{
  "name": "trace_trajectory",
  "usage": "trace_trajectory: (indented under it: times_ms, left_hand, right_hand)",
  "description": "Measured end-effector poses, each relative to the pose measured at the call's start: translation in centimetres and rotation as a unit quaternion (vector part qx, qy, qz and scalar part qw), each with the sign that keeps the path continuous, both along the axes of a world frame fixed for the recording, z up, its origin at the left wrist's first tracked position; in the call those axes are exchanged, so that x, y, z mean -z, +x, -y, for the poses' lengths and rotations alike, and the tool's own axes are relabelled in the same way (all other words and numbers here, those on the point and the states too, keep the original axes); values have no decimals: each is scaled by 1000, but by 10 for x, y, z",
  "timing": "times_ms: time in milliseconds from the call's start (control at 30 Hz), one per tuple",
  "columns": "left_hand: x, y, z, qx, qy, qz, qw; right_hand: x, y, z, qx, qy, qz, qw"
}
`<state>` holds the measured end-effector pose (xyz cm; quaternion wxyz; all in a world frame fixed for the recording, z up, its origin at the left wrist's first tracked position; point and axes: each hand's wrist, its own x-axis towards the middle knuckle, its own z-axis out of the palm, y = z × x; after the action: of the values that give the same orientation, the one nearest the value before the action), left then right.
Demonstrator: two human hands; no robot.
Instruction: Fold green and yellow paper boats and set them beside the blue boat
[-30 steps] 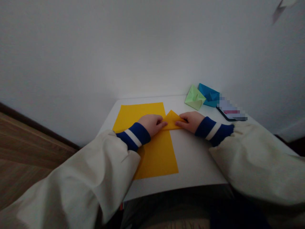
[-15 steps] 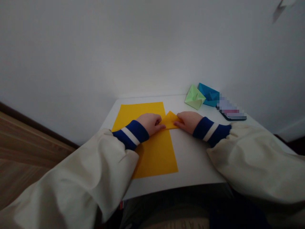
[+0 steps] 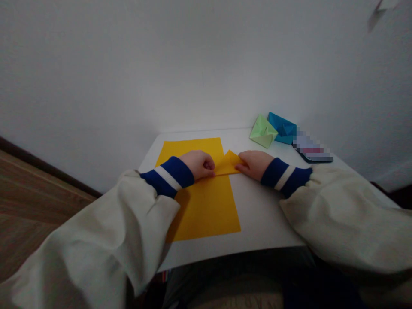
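A small folded piece of yellow paper (image 3: 228,164) is stretched between my two hands, with a pointed flap standing up at its middle. My left hand (image 3: 199,164) is closed at the paper's left end, thumb along the lower edge and fingers curled. My right hand (image 3: 254,163) pinches the right end between thumb and fingers. Beneath the left hand and part of the folded piece lies a large flat yellow sheet (image 3: 207,210). The fingertips of the left hand partly hide the folded paper's left end.
On the white table (image 3: 264,223), a light green folded paper (image 3: 264,132) and a blue folded paper (image 3: 283,128) rest at the back right. A phone (image 3: 313,150) with a blurred screen lies beside them. A wall rises behind the table; wooden furniture (image 3: 38,201) stands at left.
My left hand has slid left along the folded paper, uncovering more of its left part. My right hand and the other things have stayed in place.
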<state>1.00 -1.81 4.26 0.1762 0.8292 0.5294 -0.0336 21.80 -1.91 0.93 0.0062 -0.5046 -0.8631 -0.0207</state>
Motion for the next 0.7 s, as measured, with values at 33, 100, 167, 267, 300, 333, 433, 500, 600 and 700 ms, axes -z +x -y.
trace_trajectory:
  times_ms: [33,100,167,267,300,333,433,500,600,700]
  left_hand:
    - [-1,0,1,0,-11,2,1000]
    - [-2,1,3,-5,-26,7,1000]
    - [-3,2,4,-7,-30,9,999]
    - [-3,1,5,0,-35,10,999]
    - [-3,1,5,2,-38,11,999]
    - [-2,0,5,5,-39,10,999]
    - [0,-2,4,21,-2,-6,1000]
    - [1,-3,3,34,31,-20,999]
    - [2,-3,2,39,36,-29,998]
    - [4,-3,0,40,33,-29,998]
  right_hand:
    - [0,0,0,-1,-1,-1,1000]
    - [1,1,0,-4,-1,-2,1000]
    - [1,2,0,-6,-1,-5,1000]
    - [2,3,1,-4,1,-8,1000]
    - [2,3,1,-2,1,-9,1000]
    - [1,3,1,0,2,-9,1000]
    - [1,2,1,5,1,-9,1000]
    - [1,1,1,9,-1,-9,1000]
    - [-1,0,1,10,-7,-10,1000]
    - [-2,-2,2,9,-10,-9,1000]
